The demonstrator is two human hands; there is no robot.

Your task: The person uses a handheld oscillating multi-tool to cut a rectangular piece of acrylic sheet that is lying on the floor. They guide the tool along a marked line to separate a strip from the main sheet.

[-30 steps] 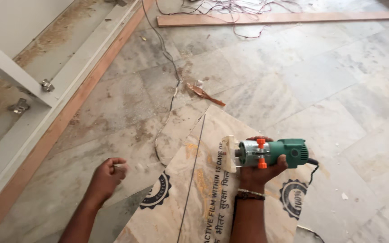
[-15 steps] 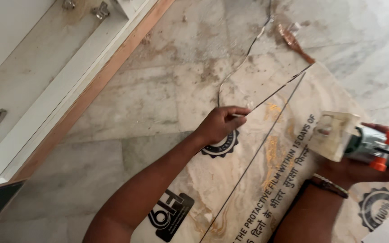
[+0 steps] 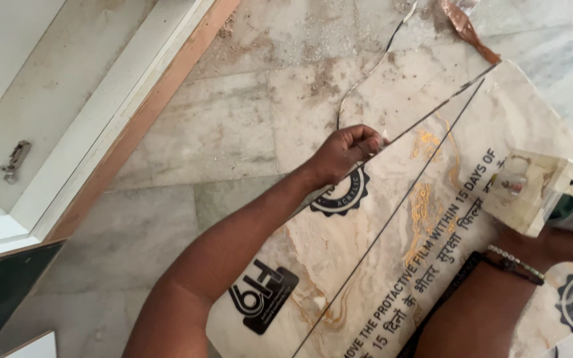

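A marble-patterned acrylic sheet (image 3: 432, 219) with printed protective film lies on the floor, a long straight cut line running across it. My left hand (image 3: 347, 152) pinches the sheet's left edge, fingers closed on it, beside a thin black cord. My right hand (image 3: 538, 242), wearing a bead bracelet, grips a green trimmer router (image 3: 545, 189) with a clear square base, held over the sheet at the right edge of the view.
A white cabinet panel (image 3: 81, 119) with a wood edge and metal hinges (image 3: 13, 161) lies at the left. A black cord (image 3: 366, 73) snakes over the dusty marble floor (image 3: 220, 139). A copper-coloured scrap (image 3: 465, 26) lies at the top.
The view has swung down and closer. My left hand has reached over and closed on the sheet's edge. The router has drifted toward the right edge of the view.
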